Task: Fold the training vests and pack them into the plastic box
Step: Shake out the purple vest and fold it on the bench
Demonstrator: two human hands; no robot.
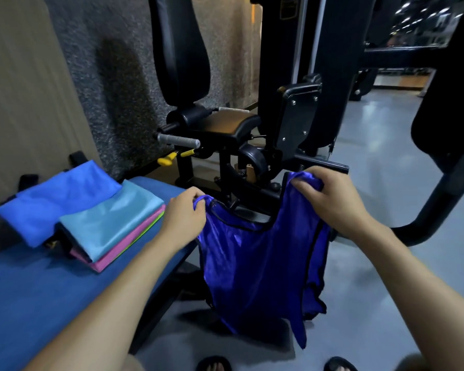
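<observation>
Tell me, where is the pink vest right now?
The pink vest lies folded on the blue bench, left in the head view, sandwiched under the light blue vest, left of the left hand.

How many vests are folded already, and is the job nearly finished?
Several look folded: a blue vest lies beside a stack on the bench, light blue vest on top, pink and green edges under it. In hand: the left hand and right hand grip the dark blue vest, unfolded. No plastic box is in view, so packing remains.
</observation>
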